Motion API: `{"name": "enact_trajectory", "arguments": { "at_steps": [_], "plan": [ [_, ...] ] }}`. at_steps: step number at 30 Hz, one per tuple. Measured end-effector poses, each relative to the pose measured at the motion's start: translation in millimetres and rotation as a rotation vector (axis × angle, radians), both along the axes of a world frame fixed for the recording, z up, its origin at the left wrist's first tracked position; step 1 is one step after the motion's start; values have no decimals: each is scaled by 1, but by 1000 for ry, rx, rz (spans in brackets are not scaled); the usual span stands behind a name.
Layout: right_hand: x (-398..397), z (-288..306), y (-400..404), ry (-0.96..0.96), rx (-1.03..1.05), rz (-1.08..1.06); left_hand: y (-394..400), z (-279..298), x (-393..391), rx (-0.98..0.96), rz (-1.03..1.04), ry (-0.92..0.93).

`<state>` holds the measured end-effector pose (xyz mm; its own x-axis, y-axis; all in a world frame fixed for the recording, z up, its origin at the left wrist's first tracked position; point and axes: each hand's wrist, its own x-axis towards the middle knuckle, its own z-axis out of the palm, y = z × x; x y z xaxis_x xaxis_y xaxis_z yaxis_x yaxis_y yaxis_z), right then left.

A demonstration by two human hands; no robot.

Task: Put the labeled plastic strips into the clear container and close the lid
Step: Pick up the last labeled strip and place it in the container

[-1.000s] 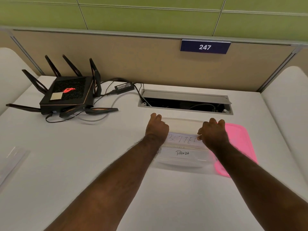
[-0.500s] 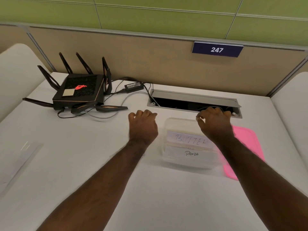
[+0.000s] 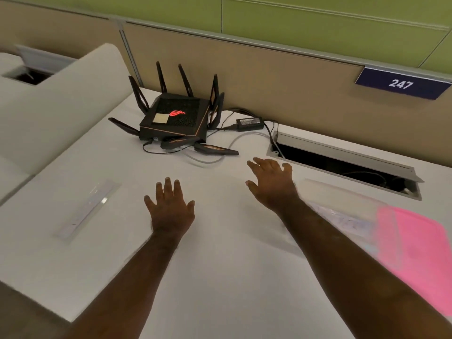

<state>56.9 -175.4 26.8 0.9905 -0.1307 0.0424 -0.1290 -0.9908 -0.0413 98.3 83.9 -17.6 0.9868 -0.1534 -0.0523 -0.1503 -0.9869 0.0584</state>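
The clear container point(image 3: 342, 204) sits blurred at the right of the white desk, with labeled strips point(image 3: 342, 220) lying inside it. Its pink lid point(image 3: 415, 250) lies flat on the desk, touching the container's right side. A clear plastic strip point(image 3: 89, 208) rests alone on the desk at the left. My left hand point(image 3: 171, 209) hovers open, fingers spread, between that strip and the container. My right hand point(image 3: 271, 182) is open too, fingers apart, just left of the container and holding nothing.
A black router point(image 3: 178, 117) with antennas and its power brick point(image 3: 249, 123) with cables stand at the back. An open cable hatch point(image 3: 342, 165) is cut into the desk behind the container. White dividers point(image 3: 49, 113) flank the desk; a partition with a 247 sign point(image 3: 401, 84) stands behind.
Both hands left the container and swung left with fingers spreading. The view turned left, so the loose strip sits nearer the middle and the container slid to the right edge.
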Motion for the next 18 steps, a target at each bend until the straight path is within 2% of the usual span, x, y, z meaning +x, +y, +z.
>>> {"name": "enact_trajectory", "arguments": {
  "at_steps": [11,18],
  "plan": [
    [54,-52,140,179,19,312,131,-19,2,50,316,81],
    [88,-66,223,221,46,480,191,-19,6,68,423,96]
  ]
}}
